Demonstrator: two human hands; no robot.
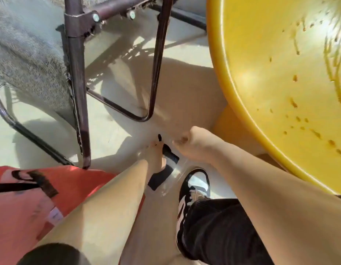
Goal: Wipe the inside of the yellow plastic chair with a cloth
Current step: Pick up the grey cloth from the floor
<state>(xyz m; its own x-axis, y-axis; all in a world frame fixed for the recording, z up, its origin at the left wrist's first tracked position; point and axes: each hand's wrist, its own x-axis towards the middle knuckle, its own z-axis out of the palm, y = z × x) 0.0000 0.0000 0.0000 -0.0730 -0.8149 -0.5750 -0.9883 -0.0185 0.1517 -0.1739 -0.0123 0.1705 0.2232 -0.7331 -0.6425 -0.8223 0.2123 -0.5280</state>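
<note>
Chair, yellow plastic, fills the view from one to four o'clock, its glossy inside speckled with brown spots and streaks. At six o'clock the left hand grips a black cloth in clear wrapping; the right hand pinches that wrapping.

- The chair fills the upper right, its inside facing the camera.
- A metal-framed seat stands on the floor at upper left.
- A bag lies at lower left.
- Both hands meet low between the two seats, left hand and right hand, over what may be a plastic packet.
- A shoe stands just right of it.
</note>
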